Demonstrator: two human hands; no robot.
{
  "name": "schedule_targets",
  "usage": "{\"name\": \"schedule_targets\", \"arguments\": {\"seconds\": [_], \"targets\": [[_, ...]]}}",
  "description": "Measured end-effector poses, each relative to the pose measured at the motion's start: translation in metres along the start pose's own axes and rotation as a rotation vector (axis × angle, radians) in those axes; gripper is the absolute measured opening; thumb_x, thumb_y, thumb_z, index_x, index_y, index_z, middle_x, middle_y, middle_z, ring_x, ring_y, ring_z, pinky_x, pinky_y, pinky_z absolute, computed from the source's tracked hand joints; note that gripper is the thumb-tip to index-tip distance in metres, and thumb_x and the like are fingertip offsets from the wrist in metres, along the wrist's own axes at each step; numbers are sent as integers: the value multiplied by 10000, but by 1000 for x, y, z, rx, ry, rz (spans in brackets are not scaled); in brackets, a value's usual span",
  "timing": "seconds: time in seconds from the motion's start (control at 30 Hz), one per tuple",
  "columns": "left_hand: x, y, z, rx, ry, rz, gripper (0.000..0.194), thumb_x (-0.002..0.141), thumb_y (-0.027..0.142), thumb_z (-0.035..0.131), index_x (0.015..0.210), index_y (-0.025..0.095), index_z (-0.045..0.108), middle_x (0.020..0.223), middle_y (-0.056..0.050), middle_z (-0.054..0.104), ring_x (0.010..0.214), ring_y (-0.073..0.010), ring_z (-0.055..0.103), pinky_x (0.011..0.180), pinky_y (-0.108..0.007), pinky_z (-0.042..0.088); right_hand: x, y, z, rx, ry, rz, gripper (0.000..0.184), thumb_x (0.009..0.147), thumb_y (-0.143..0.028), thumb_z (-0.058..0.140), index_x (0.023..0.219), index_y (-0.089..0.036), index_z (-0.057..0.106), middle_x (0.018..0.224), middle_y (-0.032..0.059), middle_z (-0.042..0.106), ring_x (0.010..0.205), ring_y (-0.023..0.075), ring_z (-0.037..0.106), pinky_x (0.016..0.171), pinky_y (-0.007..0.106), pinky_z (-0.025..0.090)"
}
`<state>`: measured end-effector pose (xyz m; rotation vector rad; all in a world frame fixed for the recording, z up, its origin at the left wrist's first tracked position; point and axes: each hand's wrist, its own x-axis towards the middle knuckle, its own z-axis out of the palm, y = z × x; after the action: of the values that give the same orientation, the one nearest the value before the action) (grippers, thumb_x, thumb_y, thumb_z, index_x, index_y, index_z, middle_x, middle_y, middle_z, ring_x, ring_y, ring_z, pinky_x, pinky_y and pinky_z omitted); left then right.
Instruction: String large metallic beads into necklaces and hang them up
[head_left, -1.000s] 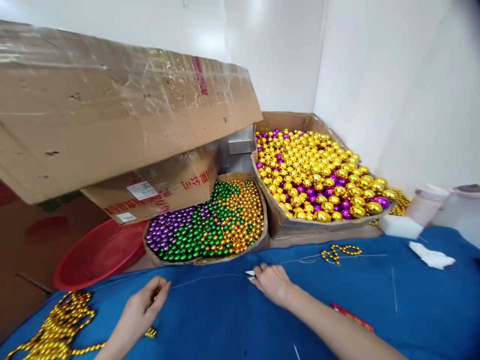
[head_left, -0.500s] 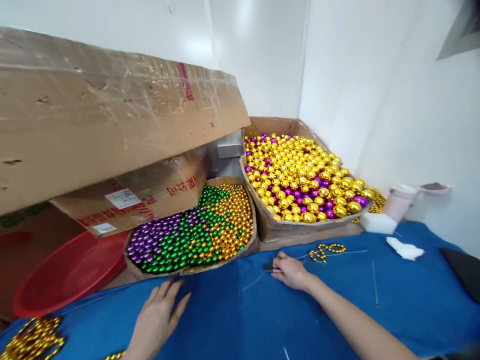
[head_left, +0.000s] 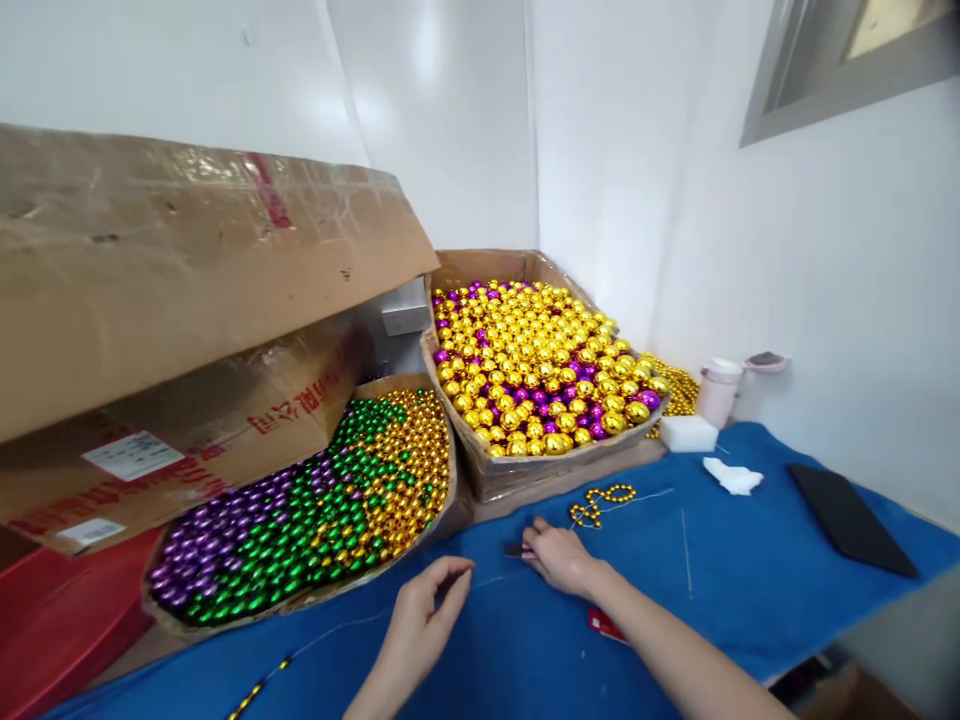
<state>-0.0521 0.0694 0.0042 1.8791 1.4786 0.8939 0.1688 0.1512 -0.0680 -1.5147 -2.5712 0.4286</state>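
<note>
My left hand [head_left: 424, 625] is over the blue cloth [head_left: 517, 650], its thumb and index finger pinched together at a thin pale thread [head_left: 352, 623]. That thread shows on both sides of the hand, and its left part carries small gold beads [head_left: 257, 692]. Farther right, my right hand [head_left: 559, 557] is closed around a small tool with a dark tip [head_left: 513, 550]; the fingers hide most of it. Just beyond this hand lies a short gold bead string [head_left: 600, 503] with a loose thread end.
Cardboard boxes hold small purple, green and gold beads [head_left: 315, 530] and larger gold and purple balls [head_left: 540, 360]. A cardboard flap [head_left: 187, 270] overhangs the left. A red basin [head_left: 67, 620], white block [head_left: 688, 434], crumpled tissue [head_left: 733, 476], pink cup [head_left: 718, 395] and black pad [head_left: 851, 518] surround the area.
My left hand has moved right, closer to my right hand, and its spread fingers have closed into a pinch. The view has turned right. The right hand still grips the small tool.
</note>
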Motion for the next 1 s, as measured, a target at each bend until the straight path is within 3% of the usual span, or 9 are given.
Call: {"name": "schedule_targets", "arguments": {"seconds": [0.23,0.43,0.6,0.7,0.8,0.9,1.0], "targets": [[31,20,31,-292,-52,-64,288,847,406,523,895,154,655,863,-76,695,816,-214,626,730,-292,488,-28,1,1,10,-17,-59,274,904,-330,536,1123,-166,553,1039,41,625,847,160,634,731,354,532],[51,37,58,-303,-97,-51,322,840,431,517,900,144,648,879,-92,699,762,-203,629,676,-288,503,-25,18,-6,-5,-57,-67,304,885,-381,553,1095,-162,568,1060,49,619,860,166,627,731,360,529],[62,45,61,-236,-161,-8,366,869,448,451,943,144,639,928,-105,689,776,-206,627,670,-292,500,-41,4,-18,-21,-9,-99,252,911,-325,519,1094,-155,557,1049,48,621,826,154,633,708,343,532],[69,58,65,-175,-289,78,375,892,433,415,1026,169,645,1008,-94,684,873,-216,619,748,-298,487,-71,-12,-26,-12,-17,-200,209,912,-317,486,1043,-170,556,945,38,662,755,175,656,662,328,524],[69,76,80,-115,-526,221,334,902,385,422,1035,214,676,1082,-46,685,965,-196,606,840,-264,447,-105,-21,-27,0,-58,-307,162,877,-335,519,979,-217,561,909,21,686,728,198,673,617,283,500],[61,89,101,-35,-778,339,305,885,362,460,890,216,728,827,-8,734,730,-151,642,658,-206,461,-143,-15,-25,11,-108,-353,123,856,-348,557,908,-236,569,855,-5,696,668,163,666,546,215,456],[44,91,118,41,-906,406,207,827,322,555,787,210,725,664,4,703,589,-137,612,559,-199,429,-189,1,-31,51,-127,-318,71,874,-303,523,870,-238,550,813,-10,685,646,132,642,543,192,438]]}}
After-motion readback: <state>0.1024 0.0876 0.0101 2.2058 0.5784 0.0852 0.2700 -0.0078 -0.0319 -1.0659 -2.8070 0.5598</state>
